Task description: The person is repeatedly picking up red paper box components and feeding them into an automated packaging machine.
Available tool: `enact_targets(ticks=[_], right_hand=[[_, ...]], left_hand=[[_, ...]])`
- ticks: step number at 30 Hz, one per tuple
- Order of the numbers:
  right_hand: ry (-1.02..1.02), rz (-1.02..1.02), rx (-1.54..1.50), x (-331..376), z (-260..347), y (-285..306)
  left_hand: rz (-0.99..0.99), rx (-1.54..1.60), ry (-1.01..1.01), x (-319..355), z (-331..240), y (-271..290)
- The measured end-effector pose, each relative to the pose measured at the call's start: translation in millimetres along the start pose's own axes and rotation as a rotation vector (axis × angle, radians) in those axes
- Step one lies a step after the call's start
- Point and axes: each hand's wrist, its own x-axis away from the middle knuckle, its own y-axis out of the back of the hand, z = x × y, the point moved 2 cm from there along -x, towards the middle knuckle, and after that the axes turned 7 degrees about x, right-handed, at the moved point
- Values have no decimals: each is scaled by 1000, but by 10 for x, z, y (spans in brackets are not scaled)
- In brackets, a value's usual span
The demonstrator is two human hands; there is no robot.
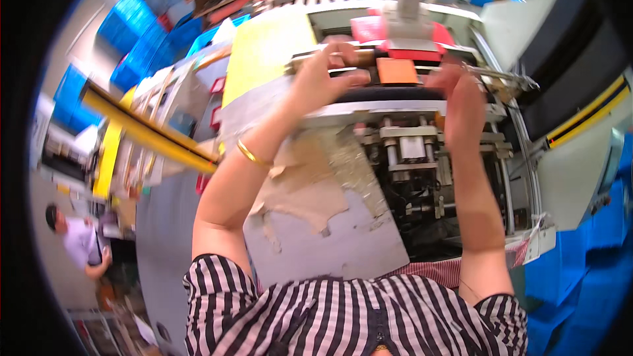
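Both my arms reach forward over a machine with a dark bar across it. An orange square piece point(397, 71) lies on the machine below a pale upright head point(410, 23), with pink-red material point(369, 28) around that head. My left hand point(323, 76) is raised left of the orange piece, its thumb and fingers apart and nothing visible between them. Behind those fingers runs a brownish roller point(364, 59). To the right of the orange piece hovers my right hand point(459, 86). Motion blurs its fingers, so their grip cannot be made out.
A yellow sheet point(267, 49) covers the surface at the far left. Nearer me lies a grey board point(356, 237) with torn brown paper on it. Open machine parts point(412, 148) sit below the bar. Yellow-black posts point(148, 128) flank the left. Another person point(82, 240) stands far left.
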Motion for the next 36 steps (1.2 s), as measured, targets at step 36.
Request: enact_targets(ticks=[36], right_hand=[[16,1962,249,3559,-102,-5441]], left_hand=[[-1055,-1406,2511,11310,-2034,1664]])
